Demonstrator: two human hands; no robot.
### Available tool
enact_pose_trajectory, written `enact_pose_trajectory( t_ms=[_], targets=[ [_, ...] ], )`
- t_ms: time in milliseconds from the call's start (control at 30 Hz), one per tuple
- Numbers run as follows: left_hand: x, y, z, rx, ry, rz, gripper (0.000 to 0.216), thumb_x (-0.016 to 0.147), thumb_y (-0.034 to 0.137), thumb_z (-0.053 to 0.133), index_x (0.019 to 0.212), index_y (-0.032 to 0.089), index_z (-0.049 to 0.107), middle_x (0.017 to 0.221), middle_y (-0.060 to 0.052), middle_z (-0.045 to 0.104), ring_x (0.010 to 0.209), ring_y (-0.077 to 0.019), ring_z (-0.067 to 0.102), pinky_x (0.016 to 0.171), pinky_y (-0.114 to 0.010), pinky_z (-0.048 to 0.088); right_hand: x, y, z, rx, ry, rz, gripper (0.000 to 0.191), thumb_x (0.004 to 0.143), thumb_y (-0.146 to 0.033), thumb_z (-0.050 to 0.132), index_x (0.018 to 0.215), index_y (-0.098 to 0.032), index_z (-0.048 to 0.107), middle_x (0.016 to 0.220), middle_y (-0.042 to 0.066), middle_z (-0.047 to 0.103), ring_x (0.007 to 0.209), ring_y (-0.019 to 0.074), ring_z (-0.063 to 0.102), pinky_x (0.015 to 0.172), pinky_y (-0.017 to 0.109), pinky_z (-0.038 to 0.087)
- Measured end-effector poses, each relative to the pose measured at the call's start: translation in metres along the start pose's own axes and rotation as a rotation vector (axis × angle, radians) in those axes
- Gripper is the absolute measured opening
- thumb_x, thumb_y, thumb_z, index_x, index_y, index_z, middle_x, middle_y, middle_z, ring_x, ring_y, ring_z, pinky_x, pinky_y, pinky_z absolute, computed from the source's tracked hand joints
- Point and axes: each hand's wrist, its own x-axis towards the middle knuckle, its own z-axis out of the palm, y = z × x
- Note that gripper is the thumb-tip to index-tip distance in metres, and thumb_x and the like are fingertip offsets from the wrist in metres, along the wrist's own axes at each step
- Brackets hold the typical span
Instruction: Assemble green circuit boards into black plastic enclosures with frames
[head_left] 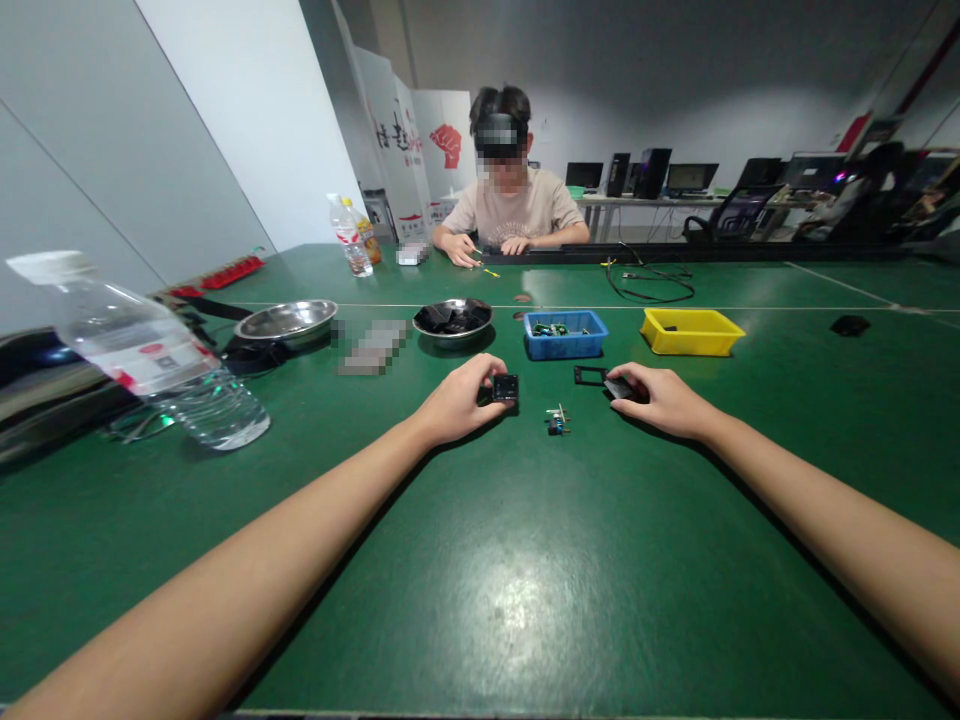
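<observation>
Between the thumb and fingers of my left hand is a small black plastic case, its hollow side facing me. My right hand grips a flat dark plastic piece by its edge, low over the table. Just left of that piece lies a thin black rectangular frame. On the table between my hands sits a small circuit part with blue and metal bits.
Beyond my hands stand a metal bowl of black pieces, a blue bin of circuit boards and a yellow bin. An empty steel bowl and a tilted water bottle are at left. Across the table sits another person.
</observation>
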Motion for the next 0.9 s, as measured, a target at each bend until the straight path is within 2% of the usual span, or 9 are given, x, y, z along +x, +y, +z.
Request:
enact_pose_trajectory(
  t_ms=[167, 367, 667, 767, 900],
  targets=[
    [0.000, 0.000, 0.000, -0.001, -0.004, 0.012, 0.027, 0.080, 0.030, 0.066, 0.101, 0.019, 0.052, 0.093, -0.002, 0.059, 0.081, -0.0164, 0.055, 0.076, -0.031, 0.046, -0.001, 0.000, 0.000, 0.041, 0.063, 0.021, 0.033, 0.077, -0.037, 0.063, 0.105, -0.020, 0.058, 0.070, -0.001, 0.058, 0.061, 0.0160, 0.051, 0.060, 0.027, 0.038],
    [0.000, 0.000, 0.000, 0.002, -0.008, 0.013, 0.027, 0.081, 0.031, 0.066, 0.100, 0.019, 0.052, 0.092, -0.002, 0.059, 0.080, -0.0162, 0.055, 0.075, -0.030, 0.046, 0.000, 0.005, 0.002, 0.197, 0.157, 0.089, 0.031, 0.073, -0.030, 0.061, 0.101, -0.023, 0.050, 0.070, -0.003, 0.056, 0.060, 0.0158, 0.052, 0.060, 0.028, 0.042],
    [0.000, 0.001, 0.000, -0.001, -0.006, 0.018, 0.026, 0.080, 0.030, 0.066, 0.099, 0.019, 0.052, 0.091, -0.002, 0.059, 0.079, -0.0160, 0.055, 0.074, -0.030, 0.046, 0.001, 0.016, 0.009, 0.356, 0.173, 0.113, 0.029, 0.071, -0.026, 0.060, 0.096, -0.025, 0.044, 0.098, 0.005, 0.071, 0.074, 0.0179, 0.061, 0.066, 0.031, 0.046],
    [0.000, 0.000, 0.000, 0.004, -0.009, 0.011, 0.027, 0.080, 0.031, 0.067, 0.099, 0.019, 0.052, 0.091, -0.002, 0.059, 0.079, -0.0163, 0.055, 0.074, -0.030, 0.046, 0.002, 0.017, 0.010, 0.364, 0.173, 0.102, 0.029, 0.070, -0.025, 0.060, 0.094, -0.025, 0.043, 0.101, 0.006, 0.071, 0.075, 0.0181, 0.062, 0.066, 0.031, 0.046],
    [0.000, -0.001, 0.001, 0.012, -0.014, 0.003, 0.028, 0.079, 0.032, 0.067, 0.100, 0.019, 0.053, 0.091, -0.002, 0.059, 0.080, -0.0167, 0.055, 0.074, -0.030, 0.045, 0.002, 0.016, 0.009, 0.373, 0.161, 0.093, 0.031, 0.070, -0.027, 0.062, 0.093, -0.025, 0.042, 0.100, 0.006, 0.072, 0.066, 0.0161, 0.058, 0.062, 0.030, 0.046]
  ],
)
